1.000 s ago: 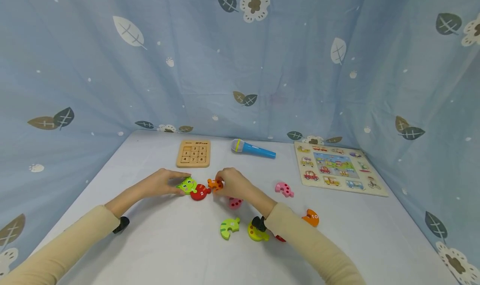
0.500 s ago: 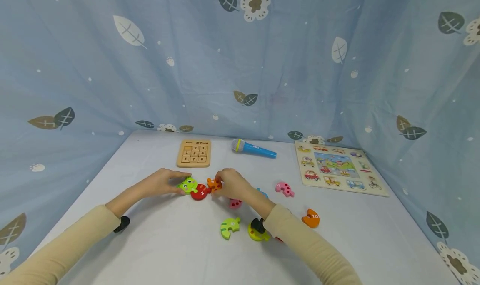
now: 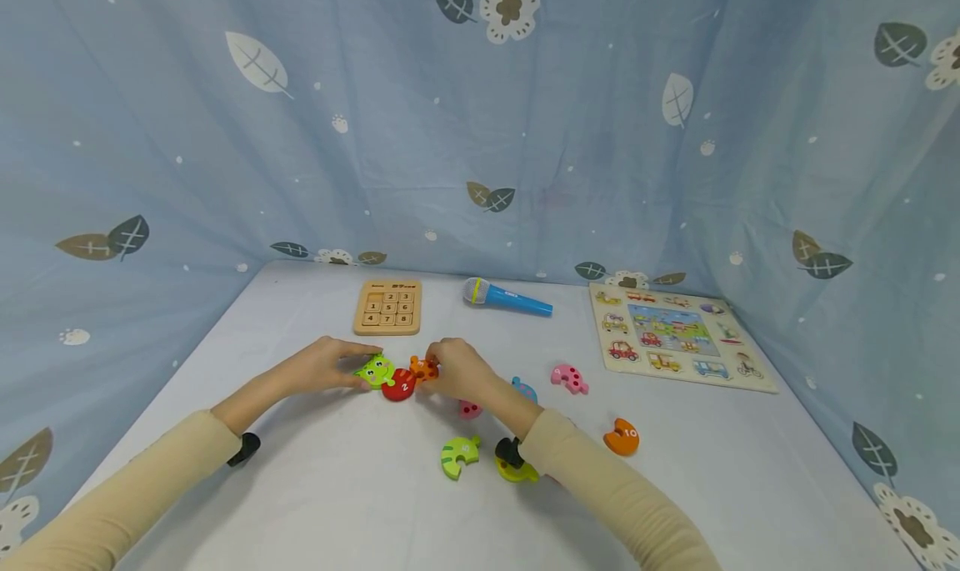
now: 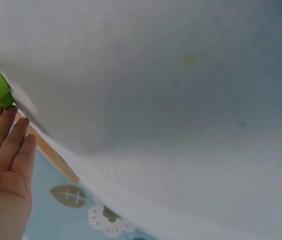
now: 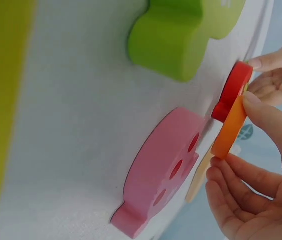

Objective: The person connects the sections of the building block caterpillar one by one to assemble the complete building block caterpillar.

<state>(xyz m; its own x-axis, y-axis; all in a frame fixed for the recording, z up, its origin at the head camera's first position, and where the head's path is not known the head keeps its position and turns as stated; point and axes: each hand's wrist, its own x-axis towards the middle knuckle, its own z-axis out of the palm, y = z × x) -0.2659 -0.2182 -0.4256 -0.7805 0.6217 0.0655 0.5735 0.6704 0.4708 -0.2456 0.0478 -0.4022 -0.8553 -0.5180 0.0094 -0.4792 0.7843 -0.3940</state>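
Observation:
In the head view my left hand [image 3: 322,367] pinches a green caterpillar-head puzzle piece [image 3: 375,372] between thumb and fingers. The left wrist view catches just the edge of that green piece [image 4: 0,89] at the fingertips. Against the head lies a round red piece [image 3: 398,386] marked 2. My right hand [image 3: 461,373] holds an orange spotted piece [image 3: 424,368] right at the red piece's right side. Seen from the right wrist, thumb and fingertips grip the orange piece [image 5: 231,131] on edge, and it overlaps the red piece [image 5: 235,86].
Loose caterpillar pieces lie around the right forearm: pink [image 3: 470,409], green [image 3: 459,454], yellow [image 3: 516,472], blue [image 3: 527,390], another pink [image 3: 570,379] and orange [image 3: 622,438]. Behind are a wooden number puzzle [image 3: 387,308], a toy microphone [image 3: 510,298] and a vehicle puzzle board [image 3: 675,333].
The right hand has shifted slightly left, bringing the orange piece closer to the red one. More of the blue piece shows beside the forearm. The left hand has stayed put.

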